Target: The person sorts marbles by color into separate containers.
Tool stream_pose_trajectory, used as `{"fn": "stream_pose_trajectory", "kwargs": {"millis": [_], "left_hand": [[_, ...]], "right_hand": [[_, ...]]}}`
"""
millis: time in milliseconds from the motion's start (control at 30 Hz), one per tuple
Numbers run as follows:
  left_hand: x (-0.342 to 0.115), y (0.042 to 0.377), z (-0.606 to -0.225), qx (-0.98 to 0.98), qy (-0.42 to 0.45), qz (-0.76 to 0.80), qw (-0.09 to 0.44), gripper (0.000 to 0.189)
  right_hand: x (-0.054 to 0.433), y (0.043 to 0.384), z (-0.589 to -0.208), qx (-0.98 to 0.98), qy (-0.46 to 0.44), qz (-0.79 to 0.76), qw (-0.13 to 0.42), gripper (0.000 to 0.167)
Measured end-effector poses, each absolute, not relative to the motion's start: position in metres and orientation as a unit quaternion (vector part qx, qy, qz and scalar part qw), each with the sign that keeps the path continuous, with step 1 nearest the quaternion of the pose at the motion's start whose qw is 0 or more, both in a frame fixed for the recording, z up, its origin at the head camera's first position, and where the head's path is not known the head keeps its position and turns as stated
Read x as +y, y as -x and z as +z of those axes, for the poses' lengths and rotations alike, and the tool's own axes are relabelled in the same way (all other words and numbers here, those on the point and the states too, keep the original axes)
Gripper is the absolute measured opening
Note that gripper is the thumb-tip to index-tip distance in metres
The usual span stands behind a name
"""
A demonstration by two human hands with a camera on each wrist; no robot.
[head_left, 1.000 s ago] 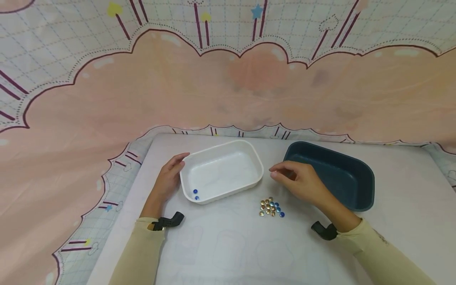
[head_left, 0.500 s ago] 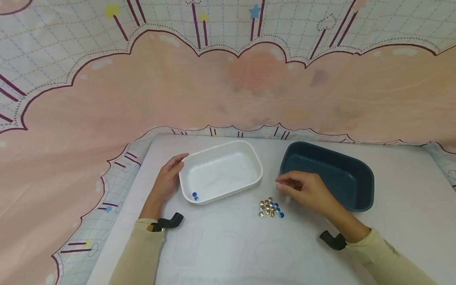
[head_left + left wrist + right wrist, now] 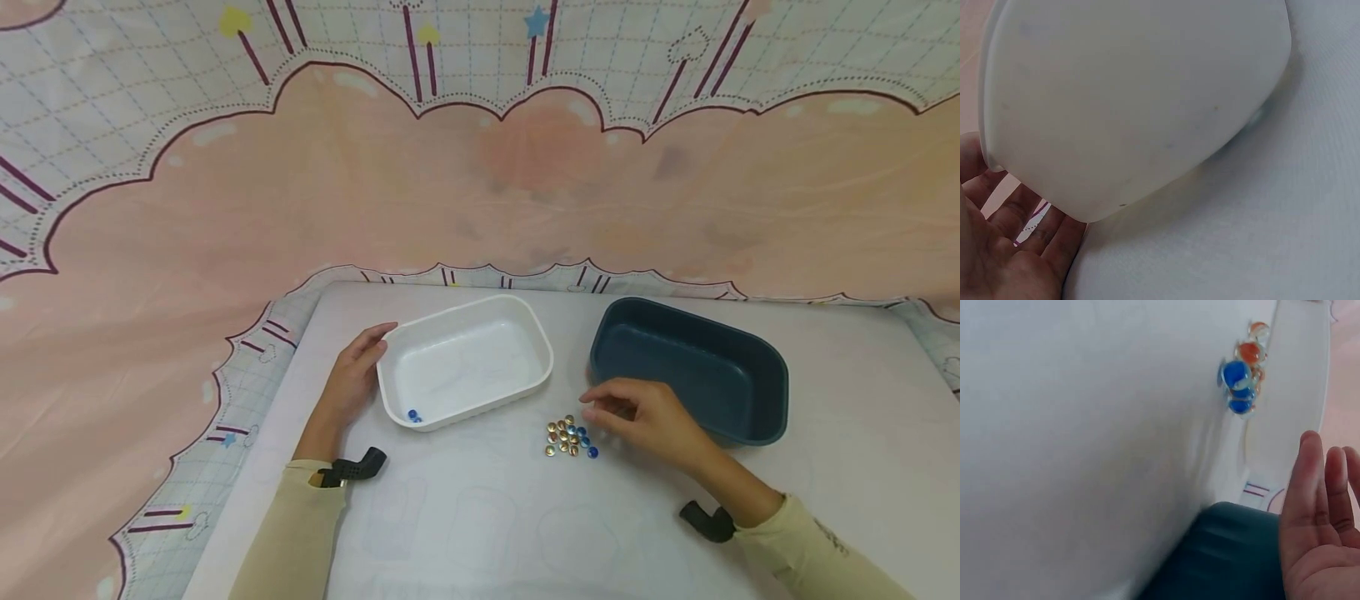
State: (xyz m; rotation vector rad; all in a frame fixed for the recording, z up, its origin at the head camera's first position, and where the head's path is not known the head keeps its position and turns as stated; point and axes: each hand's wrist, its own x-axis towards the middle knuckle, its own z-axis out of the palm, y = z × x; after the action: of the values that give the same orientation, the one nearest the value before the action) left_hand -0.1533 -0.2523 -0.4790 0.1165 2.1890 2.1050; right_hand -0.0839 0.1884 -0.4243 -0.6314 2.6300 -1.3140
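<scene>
At the left end of the white tray [image 3: 465, 310], my left hand [image 3: 352, 379] holds the rim with its thumb and fingers. In the left wrist view, the fingers [image 3: 1054, 240] lie against the tray's outer wall. Two blue marbles [image 3: 414, 415] rest in the tray's near left corner. My right hand [image 3: 648, 417] hovers just right of a cluster of glass marbles [image 3: 564, 437], its fingers loosely bent and apart with nothing visible between them. Gold and blue ones make up this cluster; the right wrist view shows orange and blue swirls in the marbles [image 3: 1238, 375].
A dark teal tray [image 3: 776, 375] stands at the right, behind my right hand and forearm. The white tabletop [image 3: 480, 517] reaches to a patterned cloth [image 3: 450, 192] at the back and left. Each wrist wears a black camera mount.
My right hand has moved toward me and slightly right, coming down beside the marble cluster. The two blue marbles in the white tray have rolled slightly. My left hand stays on the rim.
</scene>
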Motion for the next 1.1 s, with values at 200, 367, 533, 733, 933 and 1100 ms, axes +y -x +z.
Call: {"fn": "stream_pose_trajectory", "kwargs": {"millis": [200,367,533,733,933,1100], "left_hand": [[-0.252,0.154,-0.479,0.717,-0.041,0.694,0.048,0.043],[-0.252,0.154,-0.479,0.719,-0.037,0.693,0.046,0.042],[-0.253,0.154,-0.480,0.729,-0.036,0.682,0.044,0.043],[-0.253,0.154,-0.480,0.726,-0.039,0.686,0.043,0.044],[-0.252,0.153,-0.479,0.725,-0.036,0.686,0.043,0.042],[-0.252,0.154,-0.479,0.726,-0.034,0.686,0.046,0.042]], "right_hand": [[0.186,0.079,-0.432,0.869,0.221,-0.437,0.069,0.020],[0.185,0.077,-0.438,0.874,0.214,-0.429,0.080,0.018],[0.183,0.075,-0.445,0.871,0.210,-0.436,0.087,0.021],[0.182,0.074,-0.449,0.876,0.212,-0.425,0.080,0.021],[0.184,0.073,-0.449,0.889,0.202,-0.401,0.087,0.020],[0.188,0.072,-0.448,0.895,0.189,-0.389,0.109,0.020]]}}
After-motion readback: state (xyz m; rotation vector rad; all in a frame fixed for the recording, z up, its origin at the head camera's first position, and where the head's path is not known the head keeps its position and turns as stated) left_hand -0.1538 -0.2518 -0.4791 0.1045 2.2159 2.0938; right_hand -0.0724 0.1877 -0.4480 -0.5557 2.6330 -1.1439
